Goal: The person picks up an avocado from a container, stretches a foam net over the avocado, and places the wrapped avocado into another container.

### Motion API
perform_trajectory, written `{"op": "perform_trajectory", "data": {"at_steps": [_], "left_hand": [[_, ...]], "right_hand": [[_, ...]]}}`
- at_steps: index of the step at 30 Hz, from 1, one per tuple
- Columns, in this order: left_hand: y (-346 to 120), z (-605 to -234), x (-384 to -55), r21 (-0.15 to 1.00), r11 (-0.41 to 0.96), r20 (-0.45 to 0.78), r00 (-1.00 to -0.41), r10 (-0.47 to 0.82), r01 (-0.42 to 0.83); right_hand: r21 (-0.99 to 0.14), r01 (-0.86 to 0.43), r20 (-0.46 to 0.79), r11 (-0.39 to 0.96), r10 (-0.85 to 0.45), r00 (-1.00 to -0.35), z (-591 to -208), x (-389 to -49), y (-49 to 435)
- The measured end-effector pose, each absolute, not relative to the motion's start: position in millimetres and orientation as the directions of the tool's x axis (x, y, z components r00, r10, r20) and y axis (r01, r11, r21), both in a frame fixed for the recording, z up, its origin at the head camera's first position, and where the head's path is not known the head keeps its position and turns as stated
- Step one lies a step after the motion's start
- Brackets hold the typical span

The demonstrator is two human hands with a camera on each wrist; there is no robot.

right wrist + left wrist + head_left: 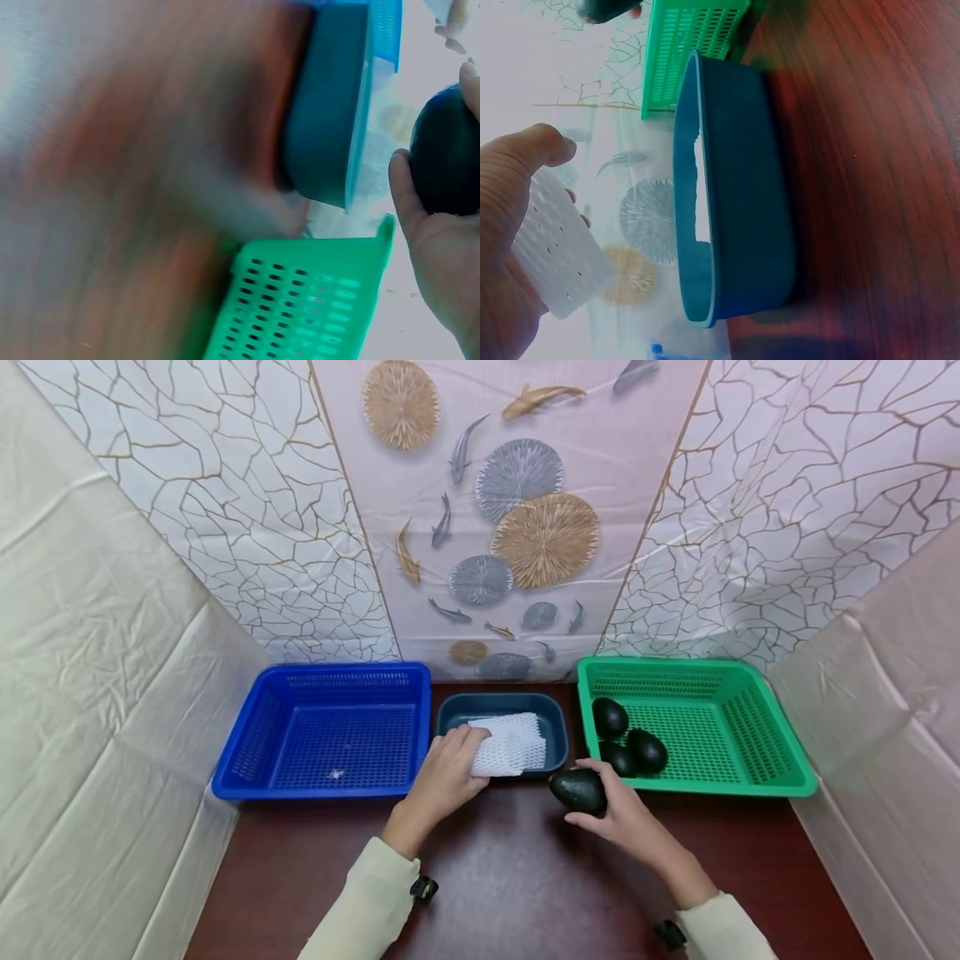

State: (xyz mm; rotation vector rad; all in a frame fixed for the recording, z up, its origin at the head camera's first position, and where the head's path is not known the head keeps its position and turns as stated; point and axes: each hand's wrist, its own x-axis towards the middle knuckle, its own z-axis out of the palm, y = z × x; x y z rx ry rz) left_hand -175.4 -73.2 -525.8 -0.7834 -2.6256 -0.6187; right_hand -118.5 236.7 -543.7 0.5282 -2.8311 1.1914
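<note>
My left hand point(448, 770) holds a white foam net sleeve point(559, 251) above the small dark teal tray point(555, 714), thumb on one side and fingertips showing behind it. More white foam netting point(521, 727) lies in that tray. Off the tray's right front corner, my right hand point(626, 810) grips a dark green avocado point(579, 791) between thumb and fingers, raised over the table. The right wrist view shows the avocado point(446, 154) in the curve of the hand. Three more dark avocados point(647, 752) sit at the left side of the green basket point(780, 727).
A blue plastic basket point(322, 689) stands left of the tray, a small pale scrap point(336, 774) on its floor. All containers line the back of the reddish-brown table point(510, 877). Patterned cloth point(517, 635) hangs behind, and pale cloth walls flank both sides.
</note>
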Motion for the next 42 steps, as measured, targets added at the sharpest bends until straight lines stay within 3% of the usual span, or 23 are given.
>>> {"op": "perform_trajectory", "data": {"at_steps": [13, 22, 42], "left_hand": [[-67, -510, -173, 0.162, 0.798, 0.374, -0.784, 0.495, 0.581], [-60, -501, -173, 0.062, 0.819, 0.352, -0.780, 0.517, 0.570], [-40, -500, -168, 0.088, 0.806, 0.310, -0.785, 0.536, 0.585]], "right_hand": [[-0.591, -0.437, 0.309, 0.679, -0.310, -0.899, -506, -130, 239], [-0.601, -0.437, 0.284, 0.669, -0.332, -0.900, -489, -137, 230], [-0.512, -0.493, 0.294, 0.703, -0.396, -0.870, -482, -142, 208]]}}
